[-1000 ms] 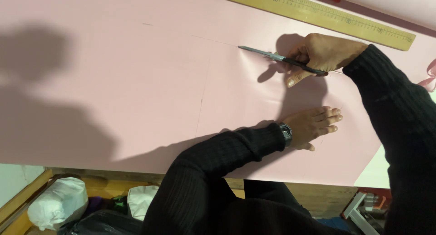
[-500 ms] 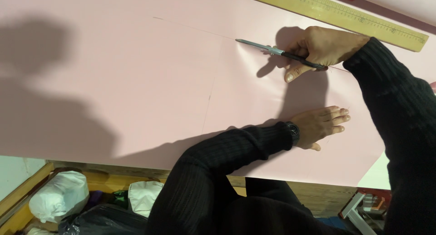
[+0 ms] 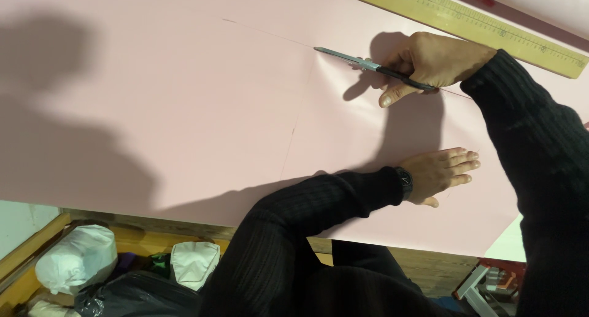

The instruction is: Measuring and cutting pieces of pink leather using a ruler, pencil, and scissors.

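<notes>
— What has the right hand (image 3: 438,62) got?

— A pair of scissors (image 3: 368,64), dark handles clenched in the fingers, the thumb curled underneath. The metal blades stick out past the knuckles and lie along a thin drawn line on the pink sheet (image 3: 184,108). The tip rests just where a second faint line crosses the first.

— Are the blades apart or together?

— They look nearly together, a single narrow sliver; I cannot tell more than that.

— And the left hand (image 3: 443,173)?

— Flat on the pink sheet, palm down, fingers straight and close together, grasping nothing. It presses the sheet nearer the table's front edge, well apart from the scissors. There is a dark wristwatch (image 3: 404,182) at the cuff of the black ribbed sleeve (image 3: 319,200).

— Where does the sheet sit?

— It covers almost the whole table. Its front edge runs along the table's front edge, and near the right corner it ends in a slanted cut with a paler surface showing past it.

— Anything else on it?

— A long yellow wooden ruler (image 3: 478,26) lies along the far edge, just beyond the right hand, not touching it. Shadows fall over the left part of the sheet.

— Below the table?

— A wooden tray with white wrapped bundles (image 3: 76,259) and a black plastic bag (image 3: 141,295).
</notes>
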